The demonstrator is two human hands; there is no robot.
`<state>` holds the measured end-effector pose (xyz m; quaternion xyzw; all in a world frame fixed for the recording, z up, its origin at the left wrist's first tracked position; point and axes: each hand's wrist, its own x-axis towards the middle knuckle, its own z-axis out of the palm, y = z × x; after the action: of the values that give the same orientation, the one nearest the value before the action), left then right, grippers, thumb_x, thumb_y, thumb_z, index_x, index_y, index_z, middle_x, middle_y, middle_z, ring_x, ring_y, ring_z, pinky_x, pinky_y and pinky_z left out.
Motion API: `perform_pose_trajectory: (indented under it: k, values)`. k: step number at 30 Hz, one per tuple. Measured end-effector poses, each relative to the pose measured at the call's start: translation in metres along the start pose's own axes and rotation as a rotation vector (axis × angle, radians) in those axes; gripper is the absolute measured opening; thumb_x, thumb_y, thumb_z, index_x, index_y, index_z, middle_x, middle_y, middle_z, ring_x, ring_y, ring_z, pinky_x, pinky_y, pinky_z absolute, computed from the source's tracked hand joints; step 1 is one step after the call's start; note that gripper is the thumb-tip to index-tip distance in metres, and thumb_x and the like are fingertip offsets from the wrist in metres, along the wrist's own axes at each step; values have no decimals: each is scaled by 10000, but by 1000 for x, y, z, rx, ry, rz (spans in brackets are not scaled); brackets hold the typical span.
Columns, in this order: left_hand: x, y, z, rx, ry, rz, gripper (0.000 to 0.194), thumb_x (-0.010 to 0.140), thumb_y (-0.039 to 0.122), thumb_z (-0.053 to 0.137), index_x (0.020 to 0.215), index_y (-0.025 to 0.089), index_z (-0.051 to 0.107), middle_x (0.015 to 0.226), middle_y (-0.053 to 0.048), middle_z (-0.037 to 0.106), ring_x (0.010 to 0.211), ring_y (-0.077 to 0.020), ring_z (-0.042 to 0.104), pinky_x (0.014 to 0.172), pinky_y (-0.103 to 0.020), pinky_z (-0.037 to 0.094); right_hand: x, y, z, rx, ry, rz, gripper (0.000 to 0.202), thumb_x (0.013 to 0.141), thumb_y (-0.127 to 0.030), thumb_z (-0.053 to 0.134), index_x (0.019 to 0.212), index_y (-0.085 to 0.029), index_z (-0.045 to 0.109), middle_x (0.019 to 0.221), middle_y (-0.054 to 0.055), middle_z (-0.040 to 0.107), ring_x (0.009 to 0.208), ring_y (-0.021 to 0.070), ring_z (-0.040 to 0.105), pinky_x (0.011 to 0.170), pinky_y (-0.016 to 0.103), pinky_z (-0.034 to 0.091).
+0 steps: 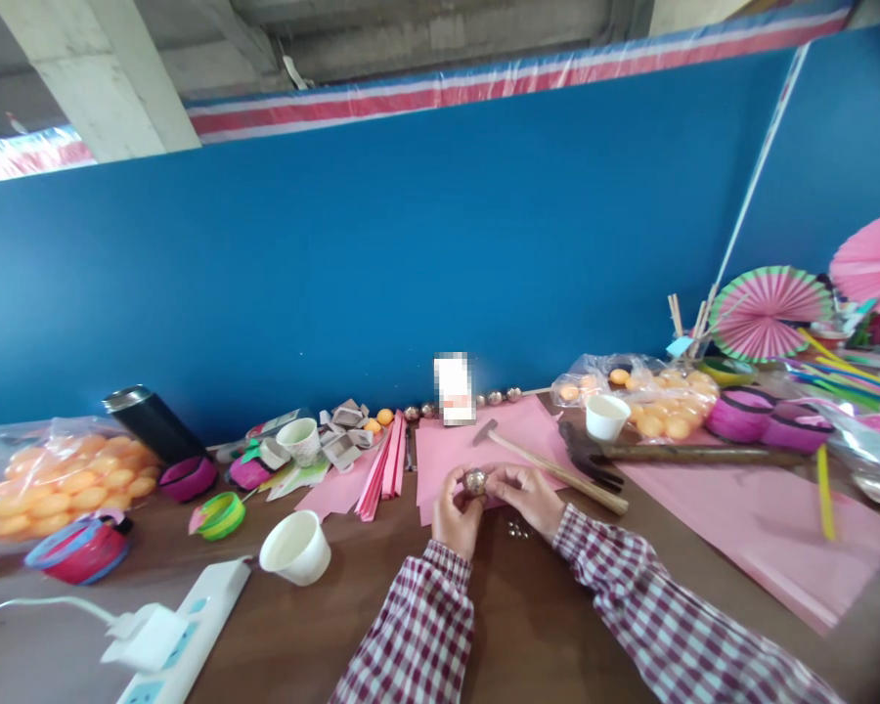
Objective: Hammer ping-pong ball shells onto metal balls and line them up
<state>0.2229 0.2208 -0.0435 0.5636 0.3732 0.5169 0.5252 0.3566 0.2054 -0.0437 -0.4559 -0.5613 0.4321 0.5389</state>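
Observation:
My left hand [456, 510] has its thumb and fingers closed round a small shiny metallic ball [475, 481]. From the right, my right hand [529, 497] reaches the same ball with thumb and forefinger pinched at its side; whether something tiny is between those fingertips is too small to tell. Both hands are over the front edge of the pink paper sheets [440, 460]. Several tiny silvery pieces [517, 530] lie on the brown table [513, 626] just below my right hand. More metallic balls [495, 398] stand in a row by the blue partition.
A small hammer [557, 467] and a dark-headed hammer [689, 455] lie to the right. White cups [295, 548] stand left and right. Bags of orange balls [66, 484] sit at both sides. A power strip [198, 626] is at front left, a black bottle [154, 422] behind.

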Motion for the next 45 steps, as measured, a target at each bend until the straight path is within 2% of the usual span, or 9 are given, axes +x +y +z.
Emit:
perform_pose_trajectory:
  k: [8,23,31,40,45]
  values:
    - [-1,-1,0,-8,-7,7,373,606,58,559,968,138,517,987,-74,569,830,-163,588,734,-278,489,1,6,0,30,-18,6,290,665,-423,595,667,-132,593,969,76,591,890,184,544,791,323,437]
    - [1,-3,-1,-7,2,17,380,592,65,575,961,146,538,983,-73,591,845,-173,593,752,-289,487,1,5,-1,-15,-47,-19,276,692,-408,572,652,-135,584,956,80,598,872,186,549,785,328,427]
    - [1,-6,-2,1,-31,15,388,603,54,553,979,144,523,968,-75,597,831,-178,603,742,-296,492,1,2,-2,-29,-63,-8,297,675,-431,577,658,-136,608,964,74,601,870,183,550,788,320,425]
    - [1,-4,-3,11,-54,13,391,603,49,548,982,142,529,960,-83,634,872,-194,604,802,-331,470,3,-5,-2,23,-46,47,265,638,-405,612,609,-142,599,774,40,638,732,158,570,725,308,446]
    - [1,-5,-2,16,-61,35,396,607,40,539,989,143,532,973,-81,633,893,-193,599,815,-325,467,3,-4,-2,64,-3,70,253,584,-381,661,650,-149,584,754,28,638,735,159,584,733,318,460]
